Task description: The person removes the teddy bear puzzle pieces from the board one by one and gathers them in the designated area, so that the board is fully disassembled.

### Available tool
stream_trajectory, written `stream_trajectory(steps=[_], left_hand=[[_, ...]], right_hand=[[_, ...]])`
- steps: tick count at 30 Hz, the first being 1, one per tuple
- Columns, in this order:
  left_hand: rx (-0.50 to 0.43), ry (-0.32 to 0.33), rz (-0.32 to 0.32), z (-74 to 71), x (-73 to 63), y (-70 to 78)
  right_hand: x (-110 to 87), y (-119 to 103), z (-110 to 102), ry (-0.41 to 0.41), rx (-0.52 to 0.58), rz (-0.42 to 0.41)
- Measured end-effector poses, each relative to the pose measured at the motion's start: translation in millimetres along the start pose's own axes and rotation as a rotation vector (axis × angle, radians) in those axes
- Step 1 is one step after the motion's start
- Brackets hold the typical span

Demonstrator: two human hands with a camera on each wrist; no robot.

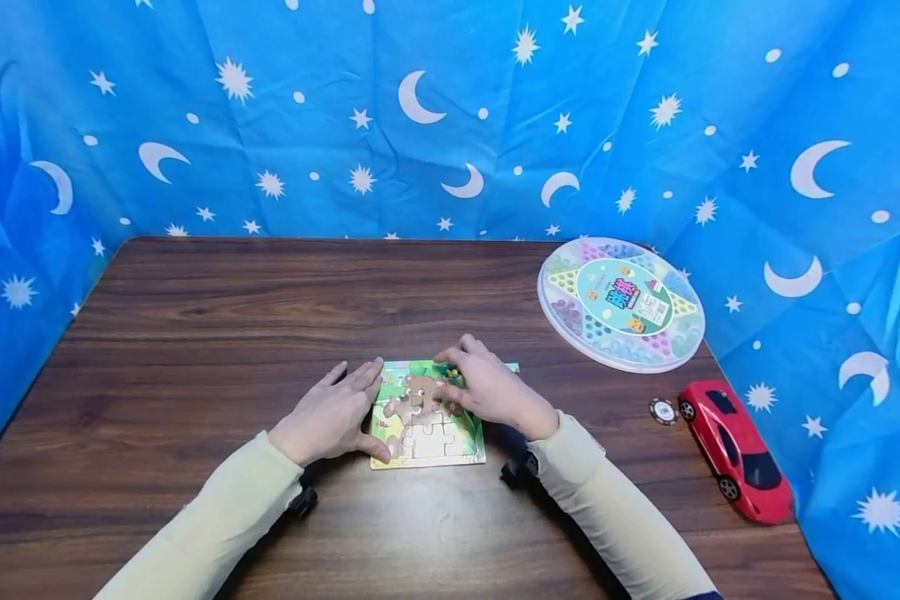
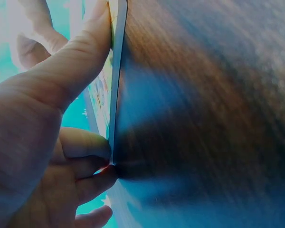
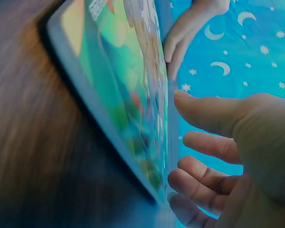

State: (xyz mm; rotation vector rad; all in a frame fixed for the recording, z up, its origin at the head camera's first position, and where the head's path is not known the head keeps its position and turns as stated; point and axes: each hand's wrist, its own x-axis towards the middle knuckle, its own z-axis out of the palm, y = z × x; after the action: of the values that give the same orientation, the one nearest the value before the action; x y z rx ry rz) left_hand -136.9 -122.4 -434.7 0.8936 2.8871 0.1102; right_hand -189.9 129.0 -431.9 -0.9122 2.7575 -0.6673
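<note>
A small picture jigsaw puzzle (image 1: 429, 442), showing a brown bear on green and yellow, lies flat in its tray on the table. My left hand (image 1: 332, 417) rests along its left side, with the thumb on the lower left corner and the fingers by the upper left edge. In the left wrist view the thumb (image 2: 83, 54) lies on the puzzle's face and fingertips touch its side. Over the upper right part is my right hand (image 1: 491, 387), fingers bent loosely. The right wrist view shows its thumb (image 3: 209, 111) and fingers apart, holding nothing. That hand hides part of the picture.
A round Chinese checkers box (image 1: 622, 304) lies at the back right. Nearer, a poker chip (image 1: 663, 411) sits beside a red toy car (image 1: 738, 454) at the table's right edge. A small pale green strip (image 1: 513, 367) shows beyond the right hand. Blue starry curtains (image 1: 420, 150) surround the table.
</note>
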Motion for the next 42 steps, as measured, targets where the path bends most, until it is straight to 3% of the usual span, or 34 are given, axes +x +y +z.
stream_trajectory(steps=[10, 19, 36, 42], left_hand=[[0.003, 0.016, 0.004, 3.4, 0.5, 0.3], [0.012, 0.012, 0.008, 1.0, 1.3, -0.2], [0.005, 0.006, 0.003, 2.8, 0.9, -1.9], [-0.003, 0.003, 0.001, 2.1, -0.1, -1.6]], right_hand=[[7.8, -20, 4, -0.031, -0.251, -0.026], [11.1, -28, 2, -0.018, -0.33, -0.014], [20.2, -24, 8, -0.137, 0.03, 0.189], [20.5, -22, 9, -0.141, 0.164, 0.209]])
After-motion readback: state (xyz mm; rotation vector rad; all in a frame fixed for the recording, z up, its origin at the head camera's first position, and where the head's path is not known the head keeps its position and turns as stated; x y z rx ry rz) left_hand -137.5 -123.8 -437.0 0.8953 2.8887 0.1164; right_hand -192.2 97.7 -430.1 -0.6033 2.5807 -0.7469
